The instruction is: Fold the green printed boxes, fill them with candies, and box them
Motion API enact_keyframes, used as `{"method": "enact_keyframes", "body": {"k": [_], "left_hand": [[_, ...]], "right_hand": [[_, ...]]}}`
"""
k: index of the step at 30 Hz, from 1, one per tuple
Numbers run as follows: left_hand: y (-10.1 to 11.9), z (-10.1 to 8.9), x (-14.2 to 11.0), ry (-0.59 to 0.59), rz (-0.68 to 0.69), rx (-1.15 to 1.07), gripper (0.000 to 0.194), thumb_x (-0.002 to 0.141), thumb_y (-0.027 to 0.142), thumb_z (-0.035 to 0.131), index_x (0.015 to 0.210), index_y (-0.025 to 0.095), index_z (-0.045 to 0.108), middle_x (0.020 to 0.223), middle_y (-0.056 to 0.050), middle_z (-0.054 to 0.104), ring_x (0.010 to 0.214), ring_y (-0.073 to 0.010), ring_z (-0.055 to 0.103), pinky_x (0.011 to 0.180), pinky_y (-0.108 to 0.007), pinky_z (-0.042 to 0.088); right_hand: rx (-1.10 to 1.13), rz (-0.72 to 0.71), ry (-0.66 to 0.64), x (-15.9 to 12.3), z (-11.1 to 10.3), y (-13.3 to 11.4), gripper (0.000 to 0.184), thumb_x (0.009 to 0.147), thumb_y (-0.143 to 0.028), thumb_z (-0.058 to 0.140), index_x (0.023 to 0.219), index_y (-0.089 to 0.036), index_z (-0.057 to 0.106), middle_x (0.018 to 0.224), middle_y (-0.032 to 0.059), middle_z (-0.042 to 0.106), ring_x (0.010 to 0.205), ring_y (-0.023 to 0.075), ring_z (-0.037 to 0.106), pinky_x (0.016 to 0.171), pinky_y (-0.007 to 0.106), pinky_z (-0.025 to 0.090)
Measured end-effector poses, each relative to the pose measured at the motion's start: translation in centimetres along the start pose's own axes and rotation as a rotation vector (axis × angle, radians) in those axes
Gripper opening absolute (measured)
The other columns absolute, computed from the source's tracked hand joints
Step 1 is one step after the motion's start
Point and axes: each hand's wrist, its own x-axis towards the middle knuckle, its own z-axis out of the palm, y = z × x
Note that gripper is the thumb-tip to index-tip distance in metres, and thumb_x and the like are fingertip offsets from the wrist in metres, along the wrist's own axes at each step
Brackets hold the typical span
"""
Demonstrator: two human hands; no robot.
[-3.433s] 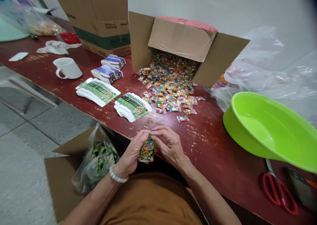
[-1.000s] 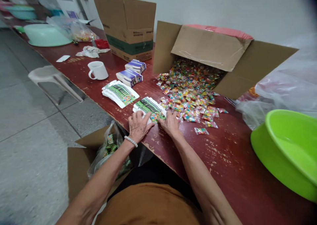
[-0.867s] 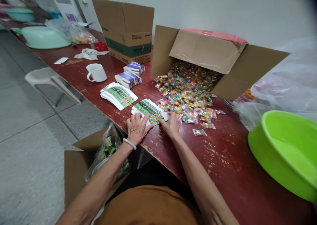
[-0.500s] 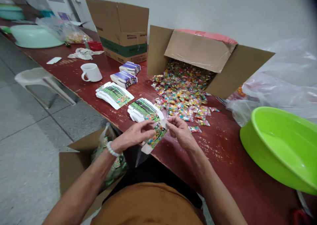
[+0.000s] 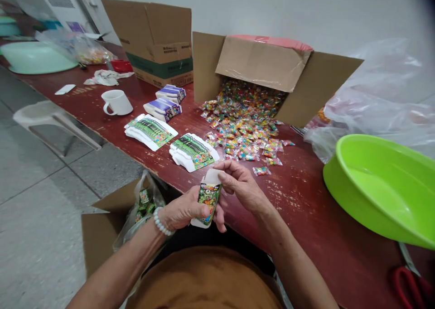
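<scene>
Between my hands, just over the table's front edge, is a small green printed carton (image 5: 210, 195) with white end flaps sticking out. My left hand (image 5: 186, 209), a pale bead bracelet at its wrist, is wrapped around the carton's lower part. At the upper white flap, the thumb and fingers of my right hand (image 5: 239, 182) pinch it. A fanned stack of flat green cartons (image 5: 194, 151) lies just beyond, with a second green stack (image 5: 150, 131) to its left. Wrapped candies (image 5: 244, 137) spill from an open cardboard box (image 5: 261, 64) on its side.
A white mug (image 5: 117, 103) and purple carton stacks (image 5: 163, 108) stand left of the candies. The bright green basin (image 5: 377, 195) and red-handled scissors (image 5: 411, 284) are at right. Below the table edge, an open box (image 5: 102, 236) holds a bag of green cartons. A stool (image 5: 50, 118) stands left.
The carton has come up off the table edge, more upright and opened out. My left hand has closed around it, and my right hand remains at its top flap. The view has shifted slightly.
</scene>
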Motion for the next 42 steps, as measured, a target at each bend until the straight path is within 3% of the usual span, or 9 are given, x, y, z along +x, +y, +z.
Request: {"method": "enact_keyframes", "body": {"k": [7, 14, 17, 20, 25, 31, 36, 39, 42], "left_hand": [[-0.9, 1.0, 1.2, 0.358, 0.152, 0.207, 0.030, 0.081, 0.042, 0.074, 0.082, 0.014, 0.065, 0.063, -0.003, 0.067, 0.056, -0.0152, 0.063, 0.059, -0.026, 0.050], [-1.3, 0.7, 1.5, 0.519, 0.201, 0.271, 0.040, 0.075, 0.034, 0.079, 0.105, 0.016, 0.061, 0.097, -0.005, 0.071, 0.087, -0.0171, 0.066, 0.075, -0.025, 0.054], [-1.6, 1.0, 1.4, 0.654, 0.342, 0.218, 0.056, 0.073, 0.033, 0.080, 0.117, 0.021, 0.047, 0.094, -0.002, 0.071, 0.079, -0.0157, 0.069, 0.072, -0.027, 0.057], [-2.0, 1.5, 1.3, 0.753, 0.469, 0.315, 0.061, 0.076, 0.030, 0.077, 0.125, 0.024, 0.042, 0.085, 0.002, 0.068, 0.068, -0.0123, 0.067, 0.064, -0.024, 0.056], [-2.1, 1.3, 1.2, 0.739, 0.483, 0.418, 0.044, 0.081, 0.030, 0.072, 0.120, 0.021, 0.055, 0.097, -0.002, 0.068, 0.081, -0.0132, 0.065, 0.072, -0.023, 0.055], [-1.7, 0.6, 1.2, 0.634, 0.392, 0.349, 0.025, 0.083, 0.033, 0.070, 0.100, 0.018, 0.059, 0.088, -0.001, 0.067, 0.076, -0.0123, 0.062, 0.066, -0.021, 0.051], [-1.5, 0.0, 0.9, 0.539, 0.339, 0.431, 0.019, 0.085, 0.032, 0.070, 0.095, 0.018, 0.061, 0.087, -0.001, 0.066, 0.079, -0.0126, 0.059, 0.070, -0.022, 0.049], [-1.5, -0.2, 0.8, 0.551, 0.355, 0.344, 0.028, 0.081, 0.030, 0.075, 0.102, 0.020, 0.058, 0.088, 0.000, 0.066, 0.080, -0.0129, 0.061, 0.073, -0.023, 0.049], [-1.7, 0.1, 0.8, 0.573, 0.295, 0.113, 0.048, 0.078, 0.031, 0.079, 0.116, 0.024, 0.051, 0.087, 0.002, 0.067, 0.076, -0.0128, 0.064, 0.071, -0.023, 0.051]], "right_hand": [[0.002, 0.148, -0.139, -1.3, 0.4, 0.5, 0.038, 0.081, -0.050, 0.070, 0.106, -0.022, 0.062, 0.069, -0.0027, 0.063, 0.044, 0.0110, 0.055, 0.045, 0.024, 0.045], [-0.382, -0.052, 0.225, -1.3, 0.1, 0.7, 0.030, 0.084, -0.044, 0.065, 0.072, -0.017, 0.067, 0.068, 0.0001, 0.063, 0.062, 0.0127, 0.054, 0.059, 0.024, 0.045], [-0.389, -0.057, 0.293, -1.3, 0.0, 0.9, 0.025, 0.084, -0.040, 0.067, 0.092, -0.017, 0.069, 0.068, -0.0024, 0.060, 0.059, 0.0114, 0.052, 0.058, 0.023, 0.043], [-0.242, -0.076, 0.366, -1.5, 0.4, 1.8, 0.040, 0.082, -0.037, 0.071, 0.117, -0.022, 0.058, 0.072, -0.0047, 0.060, 0.064, 0.0121, 0.055, 0.063, 0.023, 0.046], [-0.123, -0.122, 0.364, -2.0, 0.9, 3.0, 0.024, 0.086, -0.040, 0.067, 0.101, -0.022, 0.064, 0.094, 0.0019, 0.068, 0.084, 0.0163, 0.062, 0.077, 0.028, 0.049], [-0.084, 0.040, 0.283, -1.0, -1.2, 2.7, 0.029, 0.074, -0.044, 0.078, 0.071, -0.018, 0.065, 0.070, -0.0011, 0.062, 0.066, 0.0128, 0.055, 0.068, 0.027, 0.046], [0.048, 0.176, 0.121, -0.5, -2.2, 1.8, 0.037, 0.062, -0.035, 0.087, 0.090, -0.020, 0.067, 0.073, -0.0027, 0.065, 0.065, 0.0120, 0.058, 0.067, 0.026, 0.047], [-0.157, 0.068, 0.090, -0.9, -1.9, 1.8, 0.023, 0.073, -0.036, 0.079, 0.082, -0.018, 0.070, 0.075, 0.0004, 0.068, 0.068, 0.0136, 0.060, 0.070, 0.029, 0.048], [-0.425, -0.149, 0.197, -1.5, -1.5, 2.2, 0.014, 0.083, -0.032, 0.070, 0.080, -0.018, 0.071, 0.077, 0.0032, 0.069, 0.071, 0.0163, 0.061, 0.069, 0.030, 0.048]]}}
